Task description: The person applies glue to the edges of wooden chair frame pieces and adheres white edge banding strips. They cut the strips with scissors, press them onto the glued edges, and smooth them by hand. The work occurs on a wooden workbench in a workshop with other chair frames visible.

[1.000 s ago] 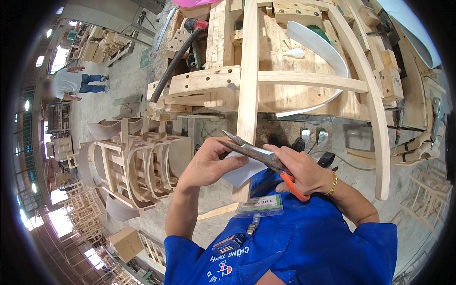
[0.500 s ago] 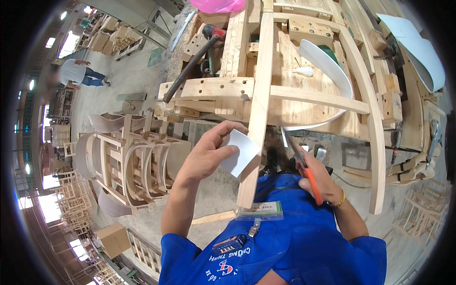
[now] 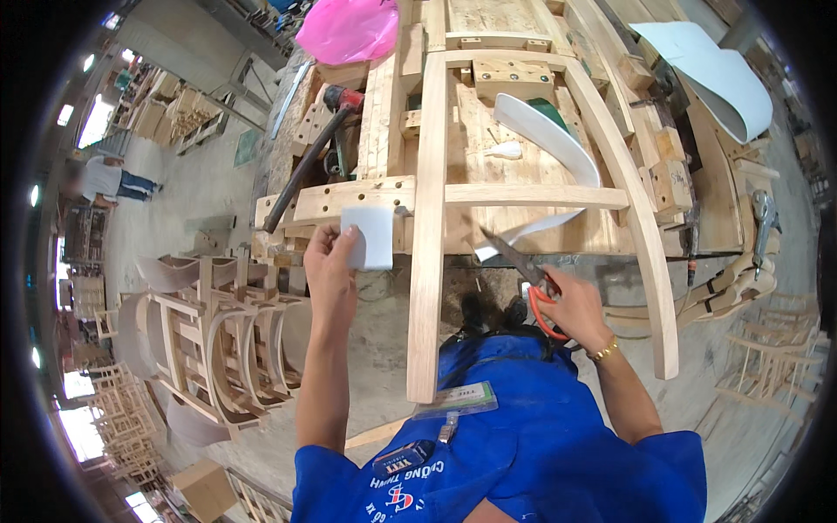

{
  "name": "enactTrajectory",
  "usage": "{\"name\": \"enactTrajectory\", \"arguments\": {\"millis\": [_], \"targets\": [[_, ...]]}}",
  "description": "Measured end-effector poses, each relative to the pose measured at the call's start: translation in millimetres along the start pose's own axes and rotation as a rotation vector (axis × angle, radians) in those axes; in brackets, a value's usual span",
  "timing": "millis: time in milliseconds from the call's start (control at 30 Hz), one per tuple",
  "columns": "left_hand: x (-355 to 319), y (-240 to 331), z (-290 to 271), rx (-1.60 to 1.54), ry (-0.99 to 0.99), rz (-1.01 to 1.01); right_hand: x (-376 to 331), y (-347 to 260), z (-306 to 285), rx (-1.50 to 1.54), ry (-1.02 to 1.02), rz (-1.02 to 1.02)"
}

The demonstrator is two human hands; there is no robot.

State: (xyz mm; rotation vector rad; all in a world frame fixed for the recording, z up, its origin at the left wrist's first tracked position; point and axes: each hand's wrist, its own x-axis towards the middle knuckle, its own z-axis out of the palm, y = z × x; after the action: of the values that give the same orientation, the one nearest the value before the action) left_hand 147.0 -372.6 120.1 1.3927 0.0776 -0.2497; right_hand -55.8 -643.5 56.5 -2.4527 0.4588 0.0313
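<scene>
My left hand (image 3: 332,272) pinches a small square of white sheet (image 3: 373,237) between thumb and fingers, just left of a wooden chair-like frame (image 3: 427,227). In my right hand (image 3: 575,307) are scissors with orange handles (image 3: 542,318). Their dark blades point up and left, beside the near end of a curled white strip (image 3: 558,222); whether they touch it I cannot tell. The strip bends under the frame's crosspiece, its far part (image 3: 532,122) standing on the workbench (image 3: 471,166).
A hammer-like tool with a red head (image 3: 343,98) and dark handle lies left of the frame. Beyond it is a pink plastic bag (image 3: 349,30). A larger white sheet (image 3: 711,78) curls at the far right. Curved wooden frames (image 3: 222,340) stand on the floor left; a person walks beyond.
My left hand and the white square have moved left and away from the frame's leg. The scissors have turned, blades now pointing further left. The whole view has shifted somewhat.
</scene>
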Motion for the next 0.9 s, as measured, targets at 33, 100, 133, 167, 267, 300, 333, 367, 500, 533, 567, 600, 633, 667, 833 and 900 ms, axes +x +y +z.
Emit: {"name": "enactTrajectory", "arguments": {"millis": [33, 100, 133, 167, 267, 300, 333, 367, 500, 533, 567, 600, 633, 667, 833, 900], "targets": [[7, -1, -1, 0.003, 0.042, 0.044, 8, -1, 7, -0.055, 0.059, -0.036], [17, -2, 0, 0.103, 0.067, 0.202, 36, -11, 14, -0.122, 0.129, -0.091], [22, -1, 2, 0.155, 0.078, 0.279, 49, -16, 17, -0.154, 0.166, -0.117], [27, -2, 6, 0.254, 0.096, 0.326, 63, -18, 24, -0.176, 0.145, -0.134], [42, -11, 37, 0.472, 0.091, 0.368, 91, -9, 39, -0.26, 0.087, -0.14], [46, -13, 49, 0.535, 0.074, 0.37, 97, -3, 43, -0.28, 0.055, -0.131], [48, -14, 59, 0.597, 0.053, 0.374, 99, 3, 45, -0.3, 0.027, -0.119], [52, -21, 59, 0.608, 0.072, 0.398, 101, 5, 46, -0.316, -0.081, -0.083], [43, -26, 54, 0.371, 0.064, 0.367, 61, -1, 37, -0.027, 0.19, -0.284], [35, -26, 53, 0.187, 0.038, 0.381, 46, -15, 26, 0.15, 0.14, -0.193], [26, -20, 59, 0.138, 0.005, 0.36, 31, -28, 12, 0.334, 0.09, -0.095], [21, -18, 64, 0.156, -0.122, 0.339, 17, -41, -5, 0.547, 0.059, -0.011], [17, -15, 68, 0.184, -0.24, 0.322, 5, -55, -24, 0.77, 0.02, 0.064], [13, -12, 67, 0.221, -0.342, 0.296, -8, -72, -45, 0.905, -0.023, 0.102], [22, 7, 64, 0.682, 0.068, 0.555, -68, -60, -143, 0.979, 0.003, 0.021], [27, 2, 67, 0.869, 0.077, 0.642, -73, -31, -168, 0.831, 0.061, 0.142]]}}
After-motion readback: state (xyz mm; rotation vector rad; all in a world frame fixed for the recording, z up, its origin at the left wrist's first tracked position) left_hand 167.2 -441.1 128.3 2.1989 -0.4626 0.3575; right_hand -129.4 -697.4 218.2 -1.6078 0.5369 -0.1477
